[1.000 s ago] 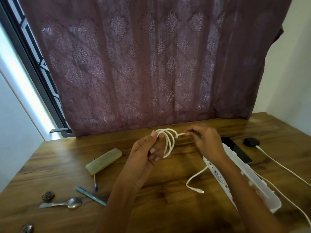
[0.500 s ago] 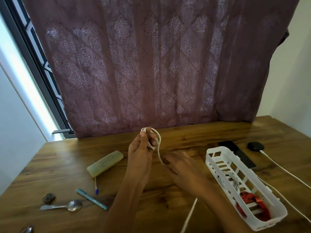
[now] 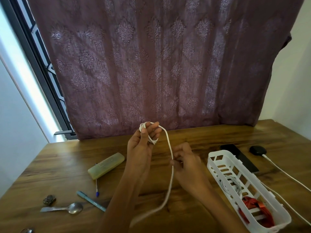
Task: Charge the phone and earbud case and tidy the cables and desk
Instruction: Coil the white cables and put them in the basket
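Above the wooden table (image 3: 193, 137), your left hand (image 3: 142, 148) clamps the coiled white cable (image 3: 170, 148); right hand (image 3: 185, 163) pinches its limp, light tail. Grip near the coil.

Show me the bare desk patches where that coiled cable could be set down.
Free: the strip along the curtain, behind the yellow case; also the wood between the right hand and white basket. Crowded: front left, around the pens and spoon.
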Demonstrator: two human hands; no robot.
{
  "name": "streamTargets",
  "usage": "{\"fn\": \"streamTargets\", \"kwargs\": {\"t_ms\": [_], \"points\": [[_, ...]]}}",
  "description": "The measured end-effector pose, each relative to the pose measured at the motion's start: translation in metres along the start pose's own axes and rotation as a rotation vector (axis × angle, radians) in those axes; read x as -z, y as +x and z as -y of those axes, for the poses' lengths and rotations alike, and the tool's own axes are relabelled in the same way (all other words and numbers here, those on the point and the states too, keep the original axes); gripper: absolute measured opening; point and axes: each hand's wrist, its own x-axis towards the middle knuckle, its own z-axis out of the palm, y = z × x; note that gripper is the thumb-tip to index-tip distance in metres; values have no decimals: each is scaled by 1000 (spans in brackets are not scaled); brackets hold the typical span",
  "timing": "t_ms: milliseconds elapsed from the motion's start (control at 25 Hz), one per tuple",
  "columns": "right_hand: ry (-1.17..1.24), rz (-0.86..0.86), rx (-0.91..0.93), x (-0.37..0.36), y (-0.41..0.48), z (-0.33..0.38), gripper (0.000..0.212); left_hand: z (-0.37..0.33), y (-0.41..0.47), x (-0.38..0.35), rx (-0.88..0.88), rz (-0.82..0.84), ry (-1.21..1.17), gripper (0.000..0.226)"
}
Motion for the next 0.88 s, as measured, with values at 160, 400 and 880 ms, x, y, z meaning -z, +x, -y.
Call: {"fn": "streamTargets", "kwargs": {"t_ms": [160,400,880], "points": [[-39,-32,35,2,1,4,27,2,4,-1,-78,36,168,23],[-264,-130,355,10,15,1,48,11,3,7,-194,109,588,16],[177,-240,568,42,51,21,13,-8,-13,-16,188,315,206,20]]}}
